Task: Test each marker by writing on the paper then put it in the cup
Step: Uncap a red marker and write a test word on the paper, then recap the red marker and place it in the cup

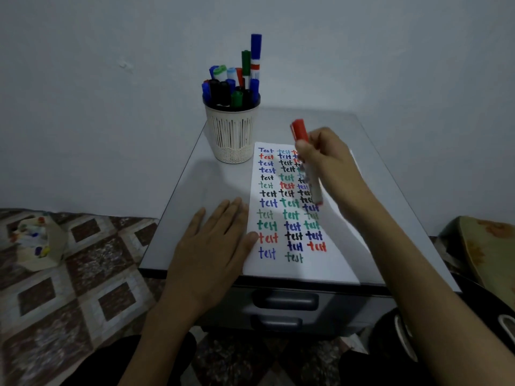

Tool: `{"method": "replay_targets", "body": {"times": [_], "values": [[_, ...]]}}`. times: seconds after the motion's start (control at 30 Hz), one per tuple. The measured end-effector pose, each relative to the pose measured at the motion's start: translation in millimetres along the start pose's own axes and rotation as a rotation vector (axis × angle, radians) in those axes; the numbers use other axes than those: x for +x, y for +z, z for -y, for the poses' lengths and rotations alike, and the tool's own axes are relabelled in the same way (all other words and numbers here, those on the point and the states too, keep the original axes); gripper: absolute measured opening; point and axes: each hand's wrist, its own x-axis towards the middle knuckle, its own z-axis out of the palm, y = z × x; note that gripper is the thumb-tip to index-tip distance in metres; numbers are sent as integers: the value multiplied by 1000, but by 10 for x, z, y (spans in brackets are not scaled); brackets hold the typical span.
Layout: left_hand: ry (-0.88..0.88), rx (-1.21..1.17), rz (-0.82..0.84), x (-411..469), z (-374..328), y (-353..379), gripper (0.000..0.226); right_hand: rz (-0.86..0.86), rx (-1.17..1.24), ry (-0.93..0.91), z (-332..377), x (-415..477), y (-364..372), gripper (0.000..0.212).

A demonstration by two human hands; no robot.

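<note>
A red marker [306,160] is gripped in the right hand [328,165], fingers closed round the barrel, red end up, tip down over the paper's [328,263] right part; tip blurred, contact w/ sheet can't be told. Part of the third column of "test" words is hidden by hand & marker. The left hand [211,246] is laid flat, fingers spread, nothing held, thumb on the paper's left edge. The cup [232,135], packed w/ markers, is stood just far-left of the sheet on the grey cabinet [178,218]. A bag of markers [36,240] is seen on the floor, far left.
</note>
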Motion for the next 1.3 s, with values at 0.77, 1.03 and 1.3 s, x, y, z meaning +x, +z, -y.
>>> {"method": "replay_targets", "body": {"times": [0.77,1.03,1.3], "values": [[-9,-126,-96,25,41,28,67,-470,-103,-649,600,1428,578,30],[7,-166,-106,32,39,11,69,-371,-232,-655,624,1312,659,20],[-287,-807,-220,736,252,-260,95,-402,-394,-666,647,1206,657,30]]}}
